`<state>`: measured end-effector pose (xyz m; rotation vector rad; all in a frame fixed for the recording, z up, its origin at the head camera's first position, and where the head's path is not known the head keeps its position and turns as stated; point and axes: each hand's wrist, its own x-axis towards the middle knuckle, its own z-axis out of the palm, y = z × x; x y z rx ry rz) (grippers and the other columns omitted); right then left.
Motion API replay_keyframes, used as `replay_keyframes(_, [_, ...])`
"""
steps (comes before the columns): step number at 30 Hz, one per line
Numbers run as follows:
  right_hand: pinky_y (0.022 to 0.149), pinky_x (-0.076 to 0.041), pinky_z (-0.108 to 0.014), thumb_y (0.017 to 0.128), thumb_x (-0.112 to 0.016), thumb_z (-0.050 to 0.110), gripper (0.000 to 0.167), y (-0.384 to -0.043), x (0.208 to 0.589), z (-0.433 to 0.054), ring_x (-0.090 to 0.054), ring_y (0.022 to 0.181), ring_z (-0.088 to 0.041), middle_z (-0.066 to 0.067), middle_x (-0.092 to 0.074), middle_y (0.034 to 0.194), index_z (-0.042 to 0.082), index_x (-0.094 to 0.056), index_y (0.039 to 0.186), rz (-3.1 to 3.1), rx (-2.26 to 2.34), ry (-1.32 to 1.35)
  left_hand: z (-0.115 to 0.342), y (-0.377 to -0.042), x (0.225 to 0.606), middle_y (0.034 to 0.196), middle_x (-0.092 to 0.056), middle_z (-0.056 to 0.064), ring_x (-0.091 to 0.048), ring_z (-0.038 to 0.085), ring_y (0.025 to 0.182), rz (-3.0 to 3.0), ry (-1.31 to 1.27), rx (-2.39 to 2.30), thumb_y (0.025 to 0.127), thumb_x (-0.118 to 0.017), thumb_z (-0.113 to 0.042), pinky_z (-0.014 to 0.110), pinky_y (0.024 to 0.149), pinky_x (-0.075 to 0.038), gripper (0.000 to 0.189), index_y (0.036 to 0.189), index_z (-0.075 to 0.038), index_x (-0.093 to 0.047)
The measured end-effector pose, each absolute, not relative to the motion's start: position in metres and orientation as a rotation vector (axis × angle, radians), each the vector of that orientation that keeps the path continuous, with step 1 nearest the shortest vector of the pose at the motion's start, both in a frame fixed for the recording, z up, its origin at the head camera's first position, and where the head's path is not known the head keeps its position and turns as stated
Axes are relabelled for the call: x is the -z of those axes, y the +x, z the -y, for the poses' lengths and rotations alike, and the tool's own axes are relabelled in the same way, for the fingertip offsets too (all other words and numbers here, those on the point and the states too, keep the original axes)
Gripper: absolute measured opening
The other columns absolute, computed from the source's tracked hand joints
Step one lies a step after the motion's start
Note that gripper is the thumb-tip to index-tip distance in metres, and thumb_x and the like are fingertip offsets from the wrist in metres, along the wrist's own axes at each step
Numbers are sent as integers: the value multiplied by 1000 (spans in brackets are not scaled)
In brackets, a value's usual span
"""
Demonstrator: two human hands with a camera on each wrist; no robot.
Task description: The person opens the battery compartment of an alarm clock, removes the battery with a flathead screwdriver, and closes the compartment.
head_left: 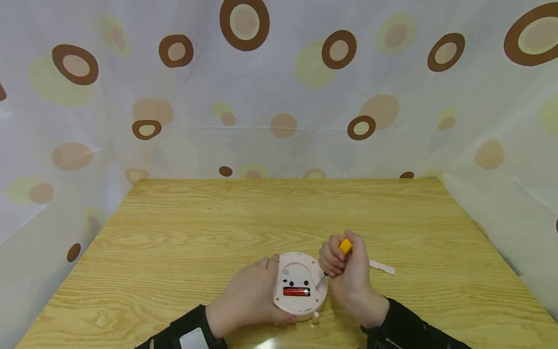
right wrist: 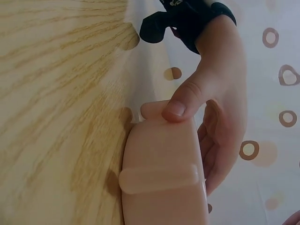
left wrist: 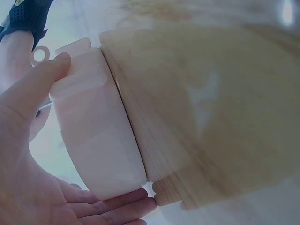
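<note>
A pale pink alarm clock (head_left: 298,306) lies on its face, its back turned up. In its uncovered battery compartment sits a red battery (head_left: 296,292). My left hand (head_left: 250,296) grips the clock by its left side, thumb on the near edge and fingers round the far edge. In the left wrist view the clock's side (left wrist: 101,131) lies between thumb and fingers. A fist of my right hand (head_left: 352,278) holds a yellow-handled screwdriver (head_left: 345,246). Its shaft slants down to the clock's back, right of the battery; the tip is at the surface there.
A thin white strip (head_left: 382,267), like a battery cover, lies on the wooden table (head_left: 209,218) beyond my right hand. A spotted white curtain (head_left: 279,87) hangs behind the table and along both sides.
</note>
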<state>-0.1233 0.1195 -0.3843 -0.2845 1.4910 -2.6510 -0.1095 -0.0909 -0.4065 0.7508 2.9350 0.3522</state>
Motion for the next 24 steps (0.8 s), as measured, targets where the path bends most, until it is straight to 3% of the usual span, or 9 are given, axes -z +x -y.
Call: replay_keyframes(24, [52, -8, -42, 113, -12, 25, 49, -127, 376, -138, -11, 52, -28, -5, -18, 59, 14, -24, 66, -1771, 2484, -528, 94, -110, 408, 128, -69, 16, -70, 23, 111, -2914, 742, -390, 65, -89, -75, 36, 89, -61, 126, 151, 6, -47])
